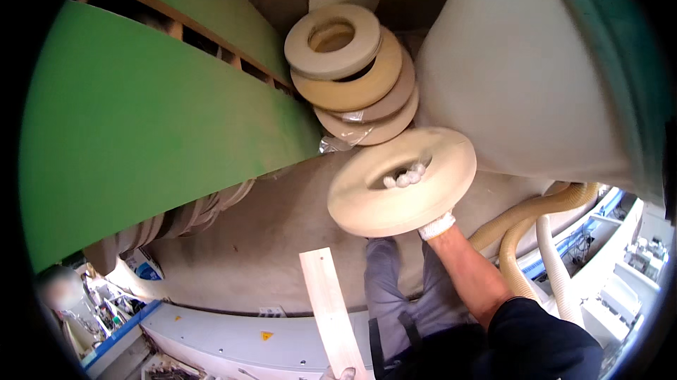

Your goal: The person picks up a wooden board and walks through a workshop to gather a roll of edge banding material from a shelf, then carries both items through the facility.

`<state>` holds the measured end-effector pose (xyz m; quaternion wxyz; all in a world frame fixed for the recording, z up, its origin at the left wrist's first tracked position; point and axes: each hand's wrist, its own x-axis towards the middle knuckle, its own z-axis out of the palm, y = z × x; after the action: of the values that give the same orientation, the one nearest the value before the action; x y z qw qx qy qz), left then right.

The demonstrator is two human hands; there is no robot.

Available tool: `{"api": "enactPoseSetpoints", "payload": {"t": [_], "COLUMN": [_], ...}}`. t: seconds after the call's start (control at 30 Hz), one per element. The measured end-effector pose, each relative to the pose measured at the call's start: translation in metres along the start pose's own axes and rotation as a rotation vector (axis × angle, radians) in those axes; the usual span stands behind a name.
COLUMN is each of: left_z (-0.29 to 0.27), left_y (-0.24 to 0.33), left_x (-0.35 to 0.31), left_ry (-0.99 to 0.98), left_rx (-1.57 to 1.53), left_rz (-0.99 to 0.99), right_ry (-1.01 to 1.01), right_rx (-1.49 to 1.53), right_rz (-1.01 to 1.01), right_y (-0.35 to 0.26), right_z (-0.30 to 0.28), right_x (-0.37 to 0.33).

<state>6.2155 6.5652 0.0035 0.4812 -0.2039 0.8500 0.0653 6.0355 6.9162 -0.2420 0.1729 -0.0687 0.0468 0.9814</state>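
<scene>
A thick beige ring-shaped roll (367,203) hangs in my right hand (407,177). The white-gloved fingers come up through its centre hole, and the rest of that hand is beneath the roll. Down at the lower edge my left hand (340,374), only partly in view, grips the end of a long, pale wooden board (326,295). The board points away from me, left of my legs. Just beyond the held roll stands a stack of similar beige and tan rolls (331,62), some with clear plastic wrap on them.
A green panel structure (162,119) rises on the left, with more rolls (169,228) under it. A large pale curved surface (529,69) fills the right. Flexible hoses (518,239) run at the lower right. Below is a white machine edge (233,334); a person (67,302) is far left.
</scene>
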Motion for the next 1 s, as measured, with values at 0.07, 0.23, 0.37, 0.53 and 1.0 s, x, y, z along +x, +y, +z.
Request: {"api": "enactPoseSetpoints", "payload": {"t": [0.07,0.23,0.37,0.53,1.0], "left_z": [-0.013,-0.047,-0.072,-0.078,-0.060], "left_y": [-0.017,-0.023,0.025,0.065,0.114], "left_x": [-0.004,-0.015,-0.029,-0.049,-0.116], "left_ry": [0.012,0.048,0.021,0.018,-0.070], "left_rx": [-0.162,-0.515,-0.602,-0.440,-0.749], "left_rz": [0.050,0.235,0.448,0.682,0.833], "right_ry": [0.521,0.670,0.561,0.502,0.254], "right_rx": [-0.100,-0.410,-0.456,-0.383,-0.489], "right_rz": [0.018,0.219,0.252,0.205,0.112], "right_y": [-0.005,-0.013,-0.018,-0.019,0.002], "right_z": [0.074,0.135,0.187,0.244,0.281], "right_x": [-0.018,-0.083,-0.122,-0.140,-0.165]}}
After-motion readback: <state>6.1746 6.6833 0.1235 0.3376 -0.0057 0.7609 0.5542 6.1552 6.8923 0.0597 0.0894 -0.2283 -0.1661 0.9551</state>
